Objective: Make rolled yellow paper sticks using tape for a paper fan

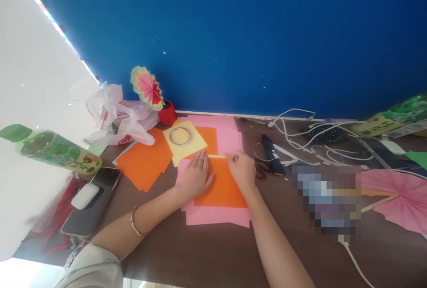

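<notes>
An orange sheet of paper (220, 185) lies on larger pink sheets (213, 217) in front of me. A narrow yellow strip (217, 156) runs along its far edge, like a folded border. My left hand (196, 176) rests flat over the left part of the sheet, fingers stretched toward the far edge and thumb out. At the far right corner, my right hand (243, 171) has its fingers curled and pressed together on that edge. Beyond the left hand, a yellow sheet (171, 145) carries a thin round ring (180, 135). More orange sheets (143, 163) are to the left.
Left stand a green bottle (56, 150), a phone (103, 199) with a white case (85, 196) on it, and a plastic bag (123, 119). A paper fan (147, 85) rises from a red pot (167, 113). Right are white cables (290, 136) and a pink fan (400, 194).
</notes>
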Demonstrator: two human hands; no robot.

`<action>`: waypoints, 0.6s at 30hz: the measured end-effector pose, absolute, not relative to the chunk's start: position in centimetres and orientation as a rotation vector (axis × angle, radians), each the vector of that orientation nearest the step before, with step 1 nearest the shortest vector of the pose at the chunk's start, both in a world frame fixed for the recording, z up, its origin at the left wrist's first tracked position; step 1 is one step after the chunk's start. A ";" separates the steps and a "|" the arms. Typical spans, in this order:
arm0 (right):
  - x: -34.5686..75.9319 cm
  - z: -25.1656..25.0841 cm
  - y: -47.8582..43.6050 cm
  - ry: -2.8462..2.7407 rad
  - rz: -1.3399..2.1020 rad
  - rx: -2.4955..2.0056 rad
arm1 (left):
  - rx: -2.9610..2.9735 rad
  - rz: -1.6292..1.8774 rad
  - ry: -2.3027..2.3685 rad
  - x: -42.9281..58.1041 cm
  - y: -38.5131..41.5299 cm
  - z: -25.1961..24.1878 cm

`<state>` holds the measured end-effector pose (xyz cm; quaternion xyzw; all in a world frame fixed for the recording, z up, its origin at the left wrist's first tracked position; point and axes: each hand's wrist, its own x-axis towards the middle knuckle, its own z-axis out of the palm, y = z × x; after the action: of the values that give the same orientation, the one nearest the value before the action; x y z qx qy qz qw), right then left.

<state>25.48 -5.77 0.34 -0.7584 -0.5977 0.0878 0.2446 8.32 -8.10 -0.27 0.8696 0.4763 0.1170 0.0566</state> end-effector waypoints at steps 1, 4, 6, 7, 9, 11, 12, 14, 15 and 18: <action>25.5 0.3 -5.8 -1.635 0.239 -2.073 | 2.637 0.361 1.442 8.3 -8.1 -0.3; 25.4 0.3 -5.8 -1.640 0.234 -2.080 | 2.636 0.387 1.437 8.2 -8.1 -0.4; 25.4 0.2 -5.8 -1.643 0.225 -2.083 | 2.637 0.400 1.432 8.2 -8.1 -0.5; 25.4 0.2 -5.8 -1.645 0.219 -2.084 | 2.640 0.398 1.428 8.1 -8.1 -0.5; 25.4 0.2 -5.9 -1.641 0.212 -2.085 | 2.644 0.386 1.423 8.1 -8.0 -0.5; 25.4 0.2 -5.9 -1.631 0.213 -2.086 | 2.644 0.384 1.423 8.1 -8.0 -0.6; 25.4 0.2 -5.9 -1.626 0.215 -2.088 | 2.641 0.389 1.423 8.1 -8.0 -0.7; 25.3 0.2 -5.9 -1.627 0.212 -2.092 | 2.637 0.401 1.425 8.1 -8.0 -0.8; 25.3 0.2 -5.9 -1.634 0.207 -2.095 | 2.638 0.403 1.425 8.1 -8.0 -0.8; 25.2 0.3 -5.9 -1.665 0.184 -2.117 | 2.646 0.391 1.429 8.1 -8.0 -0.8</action>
<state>25.20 -5.87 0.29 -0.7652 -0.6018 0.0667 0.2190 8.12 -8.02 -0.81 0.8712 0.4707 0.1287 0.0546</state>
